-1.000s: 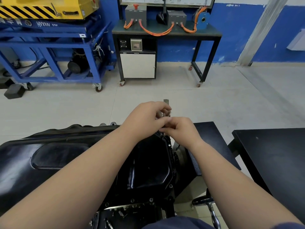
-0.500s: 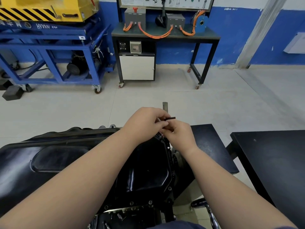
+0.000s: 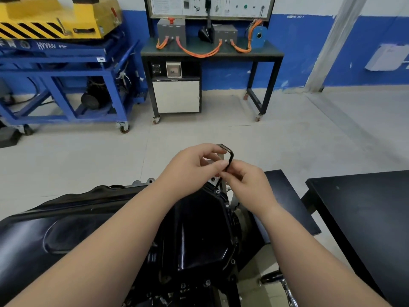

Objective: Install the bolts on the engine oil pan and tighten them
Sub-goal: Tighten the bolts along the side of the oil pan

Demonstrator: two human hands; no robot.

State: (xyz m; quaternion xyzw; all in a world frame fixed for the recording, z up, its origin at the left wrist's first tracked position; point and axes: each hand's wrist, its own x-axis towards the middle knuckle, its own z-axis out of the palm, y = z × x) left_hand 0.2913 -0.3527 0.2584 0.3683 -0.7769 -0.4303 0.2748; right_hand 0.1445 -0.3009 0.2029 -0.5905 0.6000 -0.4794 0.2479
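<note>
The glossy black oil pan (image 3: 199, 235) sits on the engine in front of me, with small bolt heads (image 3: 227, 205) along its right flange. A black L-shaped hex key (image 3: 230, 156) stands over the pan's far right corner, its long leg running down to the flange. My left hand (image 3: 192, 165) holds the key's bent top between thumb and fingers. My right hand (image 3: 245, 185) pinches the shaft just below. The key's tip and the bolt under it are hidden behind my hands.
A black table (image 3: 365, 218) stands to the right and a black shelf (image 3: 285, 196) lies just behind my right hand. A chrome crank handle (image 3: 285, 286) sticks out at the bottom right. A blue-framed cart (image 3: 66, 85) and a wheeled test bench (image 3: 210, 63) stand across the floor.
The hex key's short arm has swung round and now shows as a raised bend above my left fingers. Both hands have stayed over the pan's far right corner.
</note>
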